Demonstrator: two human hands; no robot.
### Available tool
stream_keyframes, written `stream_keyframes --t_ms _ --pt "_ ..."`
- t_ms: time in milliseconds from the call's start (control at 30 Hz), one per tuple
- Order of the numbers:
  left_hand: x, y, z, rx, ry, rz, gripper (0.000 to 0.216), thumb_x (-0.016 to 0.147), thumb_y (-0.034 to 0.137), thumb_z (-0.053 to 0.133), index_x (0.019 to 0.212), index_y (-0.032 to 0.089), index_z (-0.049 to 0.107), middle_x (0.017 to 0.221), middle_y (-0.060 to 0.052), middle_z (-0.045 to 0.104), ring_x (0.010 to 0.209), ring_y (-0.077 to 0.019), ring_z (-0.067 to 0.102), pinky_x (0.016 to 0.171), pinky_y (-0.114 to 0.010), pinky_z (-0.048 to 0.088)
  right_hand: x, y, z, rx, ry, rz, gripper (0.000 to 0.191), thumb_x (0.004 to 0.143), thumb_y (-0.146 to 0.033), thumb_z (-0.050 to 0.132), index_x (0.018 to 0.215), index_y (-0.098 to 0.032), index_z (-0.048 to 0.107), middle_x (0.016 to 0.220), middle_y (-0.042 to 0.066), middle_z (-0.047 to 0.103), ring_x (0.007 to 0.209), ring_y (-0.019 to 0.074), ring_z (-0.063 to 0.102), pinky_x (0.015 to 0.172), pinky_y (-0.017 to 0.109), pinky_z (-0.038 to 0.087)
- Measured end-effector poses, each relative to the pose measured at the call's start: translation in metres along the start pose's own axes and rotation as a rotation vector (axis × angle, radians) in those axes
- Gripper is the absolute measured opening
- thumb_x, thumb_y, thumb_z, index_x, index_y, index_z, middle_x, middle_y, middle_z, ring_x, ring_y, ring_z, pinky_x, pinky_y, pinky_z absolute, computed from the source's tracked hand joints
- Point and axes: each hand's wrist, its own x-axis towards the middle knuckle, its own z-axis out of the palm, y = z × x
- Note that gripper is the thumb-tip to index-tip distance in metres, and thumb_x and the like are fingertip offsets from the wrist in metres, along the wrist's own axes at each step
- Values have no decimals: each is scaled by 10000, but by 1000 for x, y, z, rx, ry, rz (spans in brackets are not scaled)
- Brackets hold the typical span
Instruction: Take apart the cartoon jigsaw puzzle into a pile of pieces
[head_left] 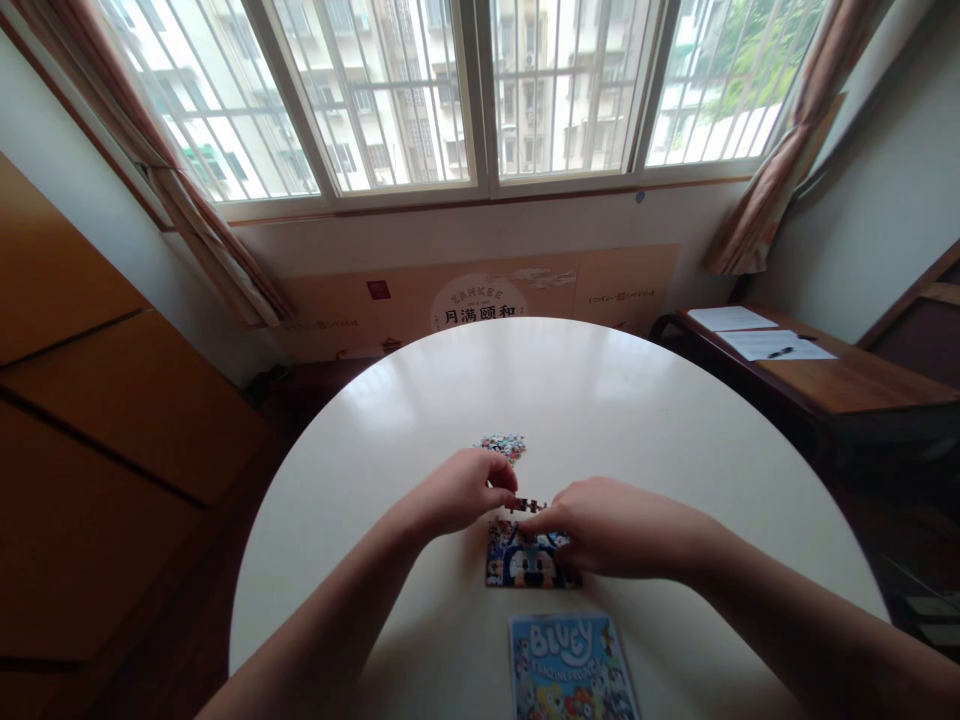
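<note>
A partly built jigsaw puzzle (pixel 525 567) with a blue cartoon face lies on the round white table (pixel 600 400). Just above its top edge, both hands meet on a short strip of joined puzzle pieces (pixel 527 504). My left hand (pixel 461 490) pinches the strip's left end with thumb and fingers curled. My right hand (pixel 600 525) rests over the puzzle's upper right corner, its fingertips closed on the strip's right end. A small pile of loose puzzle pieces (pixel 501 446) sits a little beyond my left hand.
A blue puzzle box (pixel 571 668) lies at the table's near edge. A wooden side table (pixel 840 380) with papers (pixel 772 343) and a pen stands at the right. Wooden cabinets (pixel 90 400) fill the left; windows and curtains lie ahead.
</note>
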Motion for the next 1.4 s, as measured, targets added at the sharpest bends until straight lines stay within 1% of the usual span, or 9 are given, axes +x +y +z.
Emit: stream_keyframes --t_ms 167,267,433,533,733,867,1033,1167,1400 --pt "3 -7 -2 -77 63 17 54 772 207 667 797 185 709 812 -14 746 790 -194 678 702 -294 479 1 1 0 37 31 -24 381 774 -157 626 1098 -321 741 848 20 748 720 191 649 614 290 373" --pt "4 -10 -5 -167 107 13 50 779 197 660 806 184 700 814 -17 751 788 -189 683 726 -297 497 5 4 -2 94 133 -30 290 812 -150 620 1023 -294 757 898 11 755 787 173 659 672 279 403" --pt "5 -8 -6 -260 151 66 65 791 187 660 837 178 705 821 -33 751 791 -185 683 738 -299 515 12 13 -6 104 417 188 117 881 -246 624 908 -250 739 755 -14 710 674 137 606 628 270 378" --pt "4 -4 -6 -281 176 114 65 798 193 662 839 174 708 824 -37 748 786 -181 680 737 -298 523 15 18 -5 138 502 291 150 901 -352 637 948 -239 723 705 -19 683 625 134 575 592 270 365" --pt "3 0 -6 -330 200 147 74 798 213 670 847 168 701 828 -42 748 800 -185 688 750 -306 538 19 20 1 187 510 242 132 909 -302 637 863 -236 743 725 -18 706 632 120 578 597 263 368" --pt "6 -7 -9 -336 251 89 64 780 208 665 826 168 682 806 -38 743 781 -188 689 733 -308 540 21 21 3 191 528 246 148 910 -305 637 858 -221 748 758 2 726 659 134 601 617 270 385" --pt "14 -24 -18 -199 422 15 100 791 237 638 851 176 689 839 -43 746 779 -194 680 729 -315 528 23 30 7 192 481 276 172 919 -284 598 926 -231 761 836 22 753 709 154 629 633 278 398" --pt "23 -35 -15 -131 465 -11 125 799 265 639 872 187 704 870 -43 754 796 -198 682 753 -314 527 26 34 10 194 449 304 187 914 -289 588 937 -236 765 844 29 755 716 158 633 636 282 401" --pt "24 -42 -15 136 577 -57 166 856 290 609 930 208 733 884 -35 738 783 -206 656 765 -324 497 27 35 10 213 435 327 173 892 -319 614 897 -231 763 774 21 733 670 147 602 612 275 376"
